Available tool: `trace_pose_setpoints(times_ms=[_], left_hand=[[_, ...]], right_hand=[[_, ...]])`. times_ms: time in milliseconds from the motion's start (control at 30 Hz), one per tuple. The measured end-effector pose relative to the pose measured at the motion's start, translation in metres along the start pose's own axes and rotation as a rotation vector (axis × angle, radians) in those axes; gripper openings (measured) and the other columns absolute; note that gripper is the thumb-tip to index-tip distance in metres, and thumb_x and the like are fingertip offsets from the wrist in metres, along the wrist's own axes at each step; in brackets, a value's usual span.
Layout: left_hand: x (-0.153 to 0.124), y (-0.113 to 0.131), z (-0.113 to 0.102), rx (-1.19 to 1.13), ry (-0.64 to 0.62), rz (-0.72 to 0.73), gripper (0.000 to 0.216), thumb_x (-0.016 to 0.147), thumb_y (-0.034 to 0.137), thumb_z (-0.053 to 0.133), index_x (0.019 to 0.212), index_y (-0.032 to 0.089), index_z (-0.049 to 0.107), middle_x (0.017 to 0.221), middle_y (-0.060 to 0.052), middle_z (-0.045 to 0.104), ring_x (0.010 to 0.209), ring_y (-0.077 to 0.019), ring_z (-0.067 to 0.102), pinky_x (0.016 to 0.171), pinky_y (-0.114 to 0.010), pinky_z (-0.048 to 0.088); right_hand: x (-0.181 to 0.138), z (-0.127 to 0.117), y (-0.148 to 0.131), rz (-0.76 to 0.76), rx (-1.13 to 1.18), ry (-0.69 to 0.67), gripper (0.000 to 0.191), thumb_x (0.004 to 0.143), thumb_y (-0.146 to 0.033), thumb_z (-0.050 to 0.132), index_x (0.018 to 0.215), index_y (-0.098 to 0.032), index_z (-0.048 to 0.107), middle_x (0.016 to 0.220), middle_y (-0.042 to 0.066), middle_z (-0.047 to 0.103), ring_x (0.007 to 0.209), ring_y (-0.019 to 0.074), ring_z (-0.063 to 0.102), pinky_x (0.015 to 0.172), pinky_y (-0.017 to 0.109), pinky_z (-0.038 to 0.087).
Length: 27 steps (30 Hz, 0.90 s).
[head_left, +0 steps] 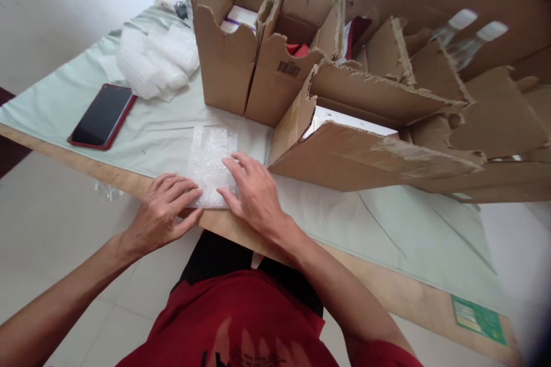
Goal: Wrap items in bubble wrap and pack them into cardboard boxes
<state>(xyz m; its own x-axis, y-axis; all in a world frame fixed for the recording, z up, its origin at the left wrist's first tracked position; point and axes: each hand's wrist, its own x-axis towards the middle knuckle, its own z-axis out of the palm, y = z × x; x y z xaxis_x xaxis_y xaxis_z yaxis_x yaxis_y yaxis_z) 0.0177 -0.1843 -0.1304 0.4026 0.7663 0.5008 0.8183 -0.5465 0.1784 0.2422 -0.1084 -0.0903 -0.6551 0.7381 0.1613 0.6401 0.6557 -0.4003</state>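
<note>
A piece of clear bubble wrap lies flat at the table's front edge, its bubbles showing. My left hand rests at its left side near the edge, fingers stretched out and the thumb apart. Over its right side is my right hand, with fingers and thumb spread and the fingertips at the wrap. Neither hand grips anything. Whether something lies under or inside the wrap, I cannot tell.
A phone in a red case and crumpled white packing foam lie to the left. Cardboard boxes stand behind and to the right, with clear bottles farther back. A green card sits on the wooden edge.
</note>
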Motion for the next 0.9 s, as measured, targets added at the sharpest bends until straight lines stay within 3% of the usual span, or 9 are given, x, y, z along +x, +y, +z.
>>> trace_pose_setpoints(times_ms=[100,200,300,433,567,633,700,800,900], left_hand=[[0.002,-0.005,0.0,-0.016,0.012,0.05,0.029,0.087,0.017,0.071,0.116,0.017,0.064,0.107,-0.013,0.076,0.101,-0.0305,0.072,0.098,-0.053,0.054],[0.003,-0.005,-0.002,-0.037,0.013,0.047,0.037,0.087,0.02,0.072,0.122,0.015,0.063,0.109,-0.015,0.077,0.102,-0.0316,0.073,0.102,-0.056,0.052],[0.003,-0.002,-0.006,-0.09,0.015,0.001,0.033,0.09,0.021,0.068,0.123,0.017,0.065,0.106,-0.012,0.078,0.103,-0.0304,0.073,0.102,-0.054,0.052],[0.006,0.001,-0.01,-0.25,-0.019,-0.212,0.016,0.098,0.025,0.061,0.109,0.022,0.072,0.095,-0.005,0.076,0.091,-0.0226,0.072,0.084,-0.039,0.055],[0.013,0.0,-0.003,-0.238,-0.025,-0.414,0.023,0.099,0.035,0.059,0.105,0.021,0.075,0.086,-0.004,0.073,0.081,-0.0225,0.068,0.076,-0.038,0.055],[0.016,-0.002,0.005,-0.172,0.001,-0.416,0.025,0.098,0.036,0.059,0.111,0.019,0.074,0.091,-0.006,0.073,0.086,-0.0253,0.067,0.081,-0.042,0.055],[0.018,-0.003,0.011,-0.112,0.028,-0.397,0.029,0.099,0.035,0.059,0.119,0.018,0.071,0.1,-0.009,0.072,0.093,-0.0271,0.067,0.086,-0.044,0.055],[0.018,-0.001,0.013,-0.082,0.101,-0.35,0.029,0.098,0.033,0.062,0.122,0.018,0.069,0.113,-0.013,0.069,0.103,-0.0284,0.067,0.092,-0.045,0.055],[0.014,0.006,0.006,-0.119,0.105,-0.233,0.027,0.097,0.029,0.065,0.121,0.019,0.067,0.117,-0.012,0.069,0.108,-0.0287,0.066,0.095,-0.045,0.053]], right_hand=[[-0.017,-0.003,0.001,-0.24,-0.052,0.04,0.046,0.098,-0.033,0.063,0.14,-0.015,0.056,0.156,0.022,0.051,0.139,0.0349,0.048,0.106,0.049,0.041],[-0.017,0.005,0.002,-0.35,-0.04,-0.125,0.025,0.101,-0.021,0.056,0.123,-0.015,0.064,0.139,0.019,0.066,0.129,0.0307,0.056,0.102,0.046,0.041],[-0.008,0.009,0.004,-0.242,0.05,-0.208,0.023,0.1,-0.008,0.051,0.112,-0.016,0.069,0.115,0.011,0.077,0.11,0.0248,0.066,0.097,0.042,0.041],[-0.001,0.003,0.007,-0.038,0.261,-0.245,0.029,0.104,-0.016,0.049,0.124,-0.022,0.068,0.114,0.005,0.079,0.102,0.0204,0.07,0.091,0.034,0.045],[-0.006,0.001,0.008,0.054,0.188,-0.057,0.028,0.105,-0.024,0.051,0.128,-0.02,0.066,0.128,0.01,0.073,0.113,0.0241,0.066,0.094,0.037,0.045],[-0.011,0.002,0.007,-0.024,0.047,0.07,0.026,0.104,-0.024,0.053,0.125,-0.018,0.067,0.131,0.013,0.07,0.117,0.0269,0.062,0.098,0.041,0.041],[-0.014,0.005,0.006,-0.156,-0.054,0.082,0.025,0.102,-0.027,0.057,0.123,-0.018,0.067,0.131,0.014,0.069,0.118,0.0286,0.059,0.1,0.044,0.038],[-0.012,0.008,0.005,-0.226,-0.109,-0.057,0.022,0.102,-0.024,0.056,0.119,-0.016,0.068,0.122,0.013,0.073,0.112,0.0278,0.06,0.098,0.043,0.037],[-0.009,0.006,0.008,-0.114,0.001,-0.164,0.023,0.105,-0.018,0.05,0.118,-0.017,0.07,0.109,0.009,0.077,0.1,0.023,0.065,0.095,0.04,0.037]])
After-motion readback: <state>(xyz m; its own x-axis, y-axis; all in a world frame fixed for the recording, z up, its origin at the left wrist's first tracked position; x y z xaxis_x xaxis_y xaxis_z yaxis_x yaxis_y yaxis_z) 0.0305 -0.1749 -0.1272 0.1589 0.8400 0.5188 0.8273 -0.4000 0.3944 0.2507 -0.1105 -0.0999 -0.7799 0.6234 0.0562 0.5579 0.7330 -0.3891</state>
